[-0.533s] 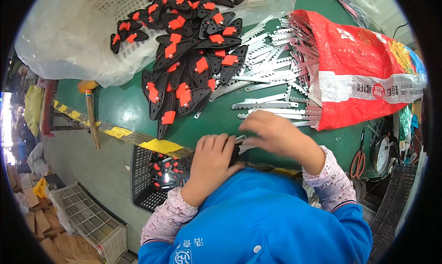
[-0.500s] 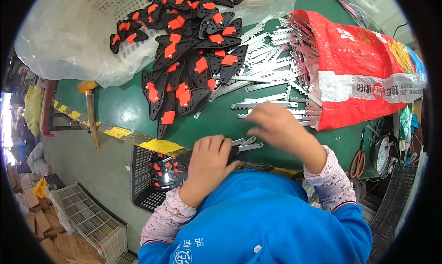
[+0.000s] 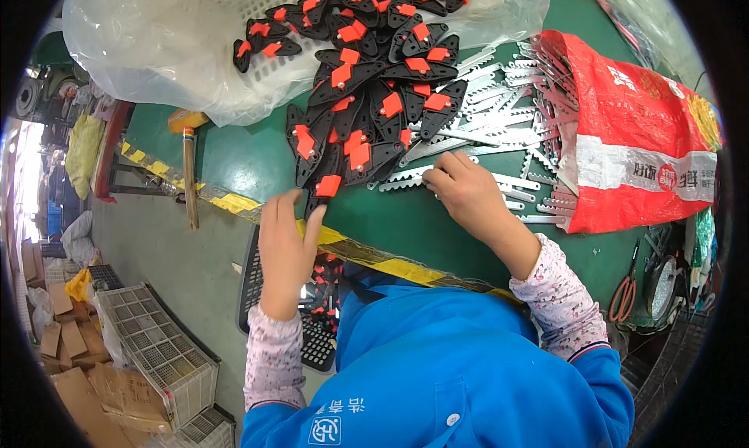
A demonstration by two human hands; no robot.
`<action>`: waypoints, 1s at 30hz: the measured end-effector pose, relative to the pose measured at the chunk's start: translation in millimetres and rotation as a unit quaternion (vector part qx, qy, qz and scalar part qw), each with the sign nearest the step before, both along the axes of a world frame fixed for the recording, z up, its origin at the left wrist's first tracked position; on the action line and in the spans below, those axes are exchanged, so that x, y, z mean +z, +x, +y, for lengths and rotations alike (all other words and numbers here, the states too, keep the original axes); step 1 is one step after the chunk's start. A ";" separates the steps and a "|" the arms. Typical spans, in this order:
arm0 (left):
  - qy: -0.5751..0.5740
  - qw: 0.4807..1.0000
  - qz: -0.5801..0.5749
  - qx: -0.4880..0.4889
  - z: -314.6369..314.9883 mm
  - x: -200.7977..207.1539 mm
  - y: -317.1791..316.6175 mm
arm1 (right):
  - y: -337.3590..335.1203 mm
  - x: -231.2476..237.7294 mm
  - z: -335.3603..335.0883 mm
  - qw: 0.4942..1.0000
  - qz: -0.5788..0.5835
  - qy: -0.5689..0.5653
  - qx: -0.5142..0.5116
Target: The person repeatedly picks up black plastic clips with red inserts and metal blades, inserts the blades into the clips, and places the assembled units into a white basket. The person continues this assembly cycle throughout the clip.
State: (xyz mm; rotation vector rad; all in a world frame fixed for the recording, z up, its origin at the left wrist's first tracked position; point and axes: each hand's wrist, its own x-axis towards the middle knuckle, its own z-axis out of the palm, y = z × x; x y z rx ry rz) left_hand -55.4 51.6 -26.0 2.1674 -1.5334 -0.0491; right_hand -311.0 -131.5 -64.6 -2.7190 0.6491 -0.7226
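Currently picking parts: right hand (image 3: 466, 190), centre frame, fingers curled onto a toothed metal strip (image 3: 406, 181) on the green worktop (image 3: 257, 163); left hand (image 3: 285, 245), fingers spread, touching a black-and-orange plastic handle (image 3: 324, 189). Next: probably lift both parts clear of the piles.

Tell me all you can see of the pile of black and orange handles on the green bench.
The pile of black handles is many flat, tapered pieces, plastic by the look, each with an orange insert. They overlap loosely, spilling from a clear plastic bag onto the green bench. Toothed metal blades lie against their right side. The left hand reaches the nearest handle.
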 end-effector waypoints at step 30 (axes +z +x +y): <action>-0.193 0.850 0.491 0.017 -0.3 -12.6 -74.1 | -18.2 34.2 42.0 0.890 -0.094 0.444 0.053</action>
